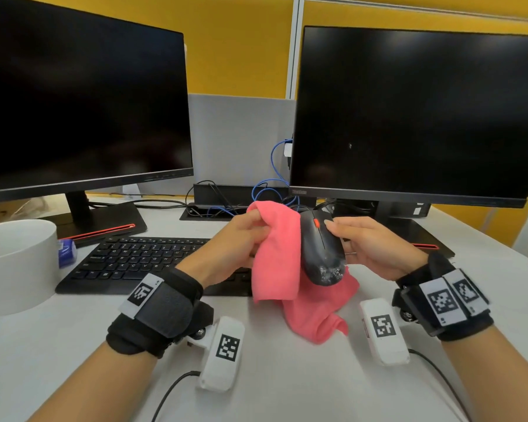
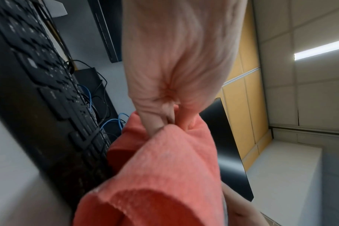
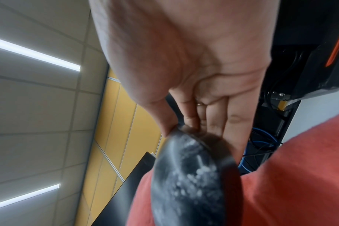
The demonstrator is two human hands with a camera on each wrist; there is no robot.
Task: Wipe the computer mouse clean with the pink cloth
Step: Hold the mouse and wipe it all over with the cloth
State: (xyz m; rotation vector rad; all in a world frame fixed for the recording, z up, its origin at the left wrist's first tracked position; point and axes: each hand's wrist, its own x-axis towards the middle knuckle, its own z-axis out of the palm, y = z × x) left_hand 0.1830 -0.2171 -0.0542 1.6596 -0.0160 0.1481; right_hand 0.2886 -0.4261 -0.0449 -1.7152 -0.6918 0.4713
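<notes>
Head view: above a white counter, the left hand pinches a pink cloth whose lower end trails onto the counter. Just beside it, the right hand grips a black computer mouse, lifted and smeared with white specks at its near end. Beyond lie a black keyboard and two dark monitors.

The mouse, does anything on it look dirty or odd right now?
Yes. The mouse, held up by the right hand, has whitish speckled residue on its rear hump. The pink cloth in the left hand hasn't cleared it.
</notes>
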